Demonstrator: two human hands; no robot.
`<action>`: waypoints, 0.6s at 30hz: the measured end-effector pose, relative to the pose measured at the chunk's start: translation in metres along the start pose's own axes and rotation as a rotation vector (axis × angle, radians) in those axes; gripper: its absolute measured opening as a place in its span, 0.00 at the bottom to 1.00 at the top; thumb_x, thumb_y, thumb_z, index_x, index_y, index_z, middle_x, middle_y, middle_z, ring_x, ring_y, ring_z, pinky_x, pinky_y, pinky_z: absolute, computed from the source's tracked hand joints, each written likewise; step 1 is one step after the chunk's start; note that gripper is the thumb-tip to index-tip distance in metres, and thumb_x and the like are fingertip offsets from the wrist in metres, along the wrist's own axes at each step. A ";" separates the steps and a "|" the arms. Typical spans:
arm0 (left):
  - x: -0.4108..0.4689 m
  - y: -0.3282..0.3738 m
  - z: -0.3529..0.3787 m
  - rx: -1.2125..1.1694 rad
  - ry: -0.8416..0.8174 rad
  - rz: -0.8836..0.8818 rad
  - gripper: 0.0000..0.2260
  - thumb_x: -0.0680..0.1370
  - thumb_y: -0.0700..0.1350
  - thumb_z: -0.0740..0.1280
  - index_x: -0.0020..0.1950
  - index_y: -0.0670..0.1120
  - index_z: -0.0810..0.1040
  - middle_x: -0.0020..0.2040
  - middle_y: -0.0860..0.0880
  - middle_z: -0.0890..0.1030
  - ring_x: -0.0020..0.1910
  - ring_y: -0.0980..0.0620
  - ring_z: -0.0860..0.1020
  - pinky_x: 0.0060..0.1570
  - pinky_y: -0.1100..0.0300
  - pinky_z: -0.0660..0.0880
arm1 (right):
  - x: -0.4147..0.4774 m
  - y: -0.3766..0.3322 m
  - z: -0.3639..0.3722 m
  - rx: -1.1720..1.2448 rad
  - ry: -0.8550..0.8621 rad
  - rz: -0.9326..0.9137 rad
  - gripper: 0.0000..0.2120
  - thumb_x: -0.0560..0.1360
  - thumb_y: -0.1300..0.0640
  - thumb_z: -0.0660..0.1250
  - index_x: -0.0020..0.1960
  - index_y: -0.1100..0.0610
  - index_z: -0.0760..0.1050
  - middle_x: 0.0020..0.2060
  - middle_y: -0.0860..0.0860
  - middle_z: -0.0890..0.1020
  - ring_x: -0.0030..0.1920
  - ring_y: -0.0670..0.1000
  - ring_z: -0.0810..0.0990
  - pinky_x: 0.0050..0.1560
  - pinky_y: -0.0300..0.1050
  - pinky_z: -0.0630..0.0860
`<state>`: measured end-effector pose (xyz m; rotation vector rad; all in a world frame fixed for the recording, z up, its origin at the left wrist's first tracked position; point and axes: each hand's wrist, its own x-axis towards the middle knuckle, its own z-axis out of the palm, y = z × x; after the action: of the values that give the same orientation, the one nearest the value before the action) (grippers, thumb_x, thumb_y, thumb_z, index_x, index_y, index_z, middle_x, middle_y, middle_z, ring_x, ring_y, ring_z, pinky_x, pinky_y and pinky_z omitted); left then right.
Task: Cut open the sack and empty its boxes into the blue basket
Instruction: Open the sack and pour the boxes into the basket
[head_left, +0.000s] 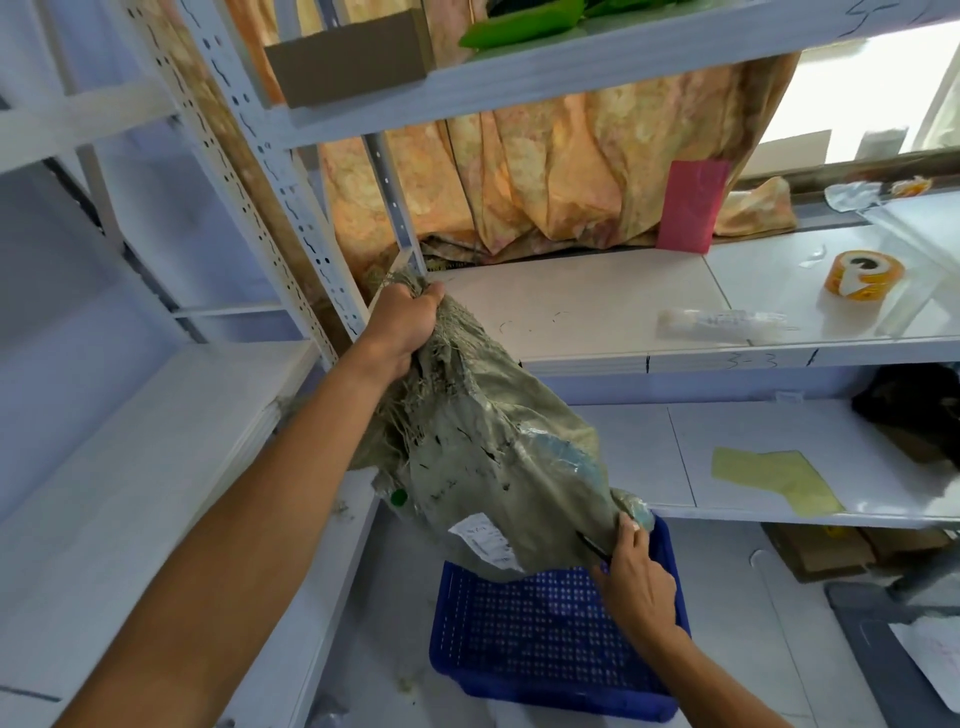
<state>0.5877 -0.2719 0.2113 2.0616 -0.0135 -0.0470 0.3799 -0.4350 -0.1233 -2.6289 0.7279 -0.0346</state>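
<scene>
A grey-green woven sack (488, 457) with frayed threads and a white label hangs tilted over the blue perforated basket (545, 639) on the floor. My left hand (405, 325) grips the sack's bunched upper end, raised to shelf height. My right hand (631, 571) pinches the sack's lower corner just above the basket's right rim, with a thin dark tool partly showing between its fingers. Bluish wrapped contents bulge at the sack's lower right. The part of the basket that I see holds no boxes.
White metal shelving (597, 306) stands ahead and to the left. On the shelves lie a tape roll (862, 274), a pink card (691, 205), a plastic-wrapped item (722, 322) and a yellow sheet (774, 480). Cardboard boxes (821, 551) sit on the floor at right.
</scene>
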 end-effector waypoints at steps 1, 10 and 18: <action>0.000 0.000 -0.001 -0.009 -0.007 -0.010 0.17 0.83 0.53 0.64 0.60 0.39 0.71 0.51 0.44 0.76 0.47 0.45 0.76 0.54 0.47 0.75 | 0.007 -0.001 -0.001 -0.015 -0.003 0.013 0.35 0.78 0.47 0.67 0.78 0.57 0.56 0.67 0.56 0.72 0.30 0.51 0.72 0.26 0.43 0.64; 0.010 -0.006 -0.019 -0.168 -0.055 -0.091 0.14 0.82 0.51 0.67 0.53 0.40 0.77 0.55 0.40 0.81 0.56 0.38 0.81 0.63 0.41 0.77 | 0.058 -0.003 -0.040 -0.120 -0.041 -0.021 0.15 0.82 0.52 0.60 0.68 0.52 0.69 0.54 0.54 0.75 0.40 0.56 0.79 0.39 0.51 0.77; 0.012 -0.015 -0.028 -0.420 -0.102 -0.179 0.07 0.83 0.43 0.66 0.50 0.39 0.75 0.46 0.41 0.81 0.42 0.44 0.82 0.46 0.55 0.80 | 0.071 -0.014 -0.031 -0.135 -0.099 -0.256 0.15 0.82 0.49 0.62 0.67 0.49 0.75 0.56 0.51 0.78 0.47 0.55 0.82 0.37 0.47 0.72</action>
<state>0.6003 -0.2403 0.2107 1.6345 0.1093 -0.2457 0.4439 -0.4708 -0.0953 -2.8138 0.3694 0.0739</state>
